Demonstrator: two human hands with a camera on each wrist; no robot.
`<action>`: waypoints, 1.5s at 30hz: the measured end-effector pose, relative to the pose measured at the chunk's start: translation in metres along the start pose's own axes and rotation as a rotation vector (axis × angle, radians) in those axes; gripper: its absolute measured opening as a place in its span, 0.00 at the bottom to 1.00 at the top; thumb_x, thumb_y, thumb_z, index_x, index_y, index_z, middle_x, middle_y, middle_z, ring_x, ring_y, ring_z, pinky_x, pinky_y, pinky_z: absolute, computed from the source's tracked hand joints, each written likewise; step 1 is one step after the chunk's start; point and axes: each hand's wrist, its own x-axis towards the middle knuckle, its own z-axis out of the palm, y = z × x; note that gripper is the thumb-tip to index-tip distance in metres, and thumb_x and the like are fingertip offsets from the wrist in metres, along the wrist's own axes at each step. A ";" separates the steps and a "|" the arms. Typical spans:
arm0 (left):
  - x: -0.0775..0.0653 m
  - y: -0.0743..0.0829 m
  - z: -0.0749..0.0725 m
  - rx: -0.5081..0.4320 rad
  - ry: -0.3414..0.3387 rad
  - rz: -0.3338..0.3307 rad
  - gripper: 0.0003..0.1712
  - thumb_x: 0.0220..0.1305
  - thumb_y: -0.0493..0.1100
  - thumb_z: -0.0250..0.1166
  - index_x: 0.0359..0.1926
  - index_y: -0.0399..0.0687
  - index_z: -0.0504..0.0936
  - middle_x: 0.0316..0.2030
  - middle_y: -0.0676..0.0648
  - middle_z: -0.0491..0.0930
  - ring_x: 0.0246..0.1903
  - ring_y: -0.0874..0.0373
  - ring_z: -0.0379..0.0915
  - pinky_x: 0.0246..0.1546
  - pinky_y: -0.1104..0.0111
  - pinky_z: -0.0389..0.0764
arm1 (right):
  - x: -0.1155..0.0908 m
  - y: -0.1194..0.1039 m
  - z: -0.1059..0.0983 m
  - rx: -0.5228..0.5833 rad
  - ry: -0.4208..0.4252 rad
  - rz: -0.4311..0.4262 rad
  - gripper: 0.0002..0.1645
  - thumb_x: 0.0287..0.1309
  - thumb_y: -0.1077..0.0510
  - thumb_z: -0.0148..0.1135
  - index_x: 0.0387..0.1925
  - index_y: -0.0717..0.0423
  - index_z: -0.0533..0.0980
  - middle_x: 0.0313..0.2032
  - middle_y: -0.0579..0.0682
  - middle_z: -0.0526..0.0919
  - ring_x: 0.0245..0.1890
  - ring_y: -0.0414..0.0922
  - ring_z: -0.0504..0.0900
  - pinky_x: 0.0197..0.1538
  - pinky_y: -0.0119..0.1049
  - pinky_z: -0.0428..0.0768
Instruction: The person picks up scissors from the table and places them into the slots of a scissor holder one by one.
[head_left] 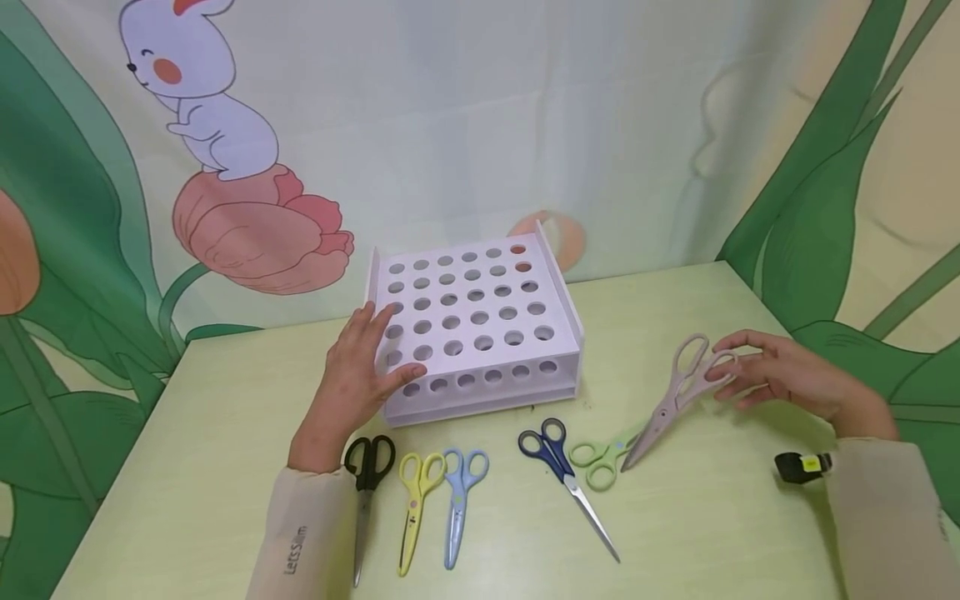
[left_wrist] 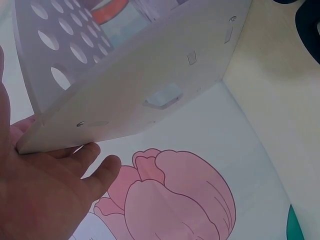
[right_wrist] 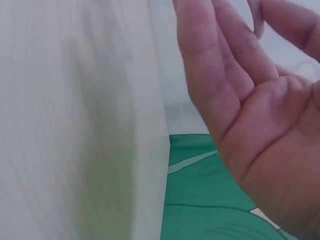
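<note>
A white rack [head_left: 510, 302] with rows of round holes stands on the table. My left hand [head_left: 351, 387] grips its left side panel, thumb and fingers on either side of the edge; in the left wrist view that panel [left_wrist: 135, 100] rises beside the fingers. My right hand [head_left: 798, 379] pinches one handle loop of pale pink scissors [head_left: 663, 417], which tilt with their tip down by green scissors [head_left: 609, 454]. Navy-handled scissors [head_left: 553, 454] lie left of these. Black scissors [head_left: 365, 475], yellow scissors [head_left: 414, 504] and blue scissors [head_left: 457, 508] lie in front of the rack.
The pale green table [head_left: 697, 542] meets a printed curtain [head_left: 450, 125] behind the rack. A black strap [head_left: 801, 467] with a yellow label hangs at the right sleeve [head_left: 885, 508]. Orange shows through two holes at the rack's back right corner.
</note>
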 end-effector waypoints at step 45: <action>-0.002 0.010 -0.004 0.104 -0.053 -0.155 0.67 0.53 0.66 0.75 0.80 0.39 0.48 0.78 0.32 0.39 0.60 0.25 0.67 0.53 0.40 0.73 | 0.009 -0.086 0.084 -0.571 0.726 -0.168 0.14 0.73 0.56 0.58 0.50 0.62 0.81 0.35 0.39 0.88 0.28 0.40 0.80 0.25 0.32 0.75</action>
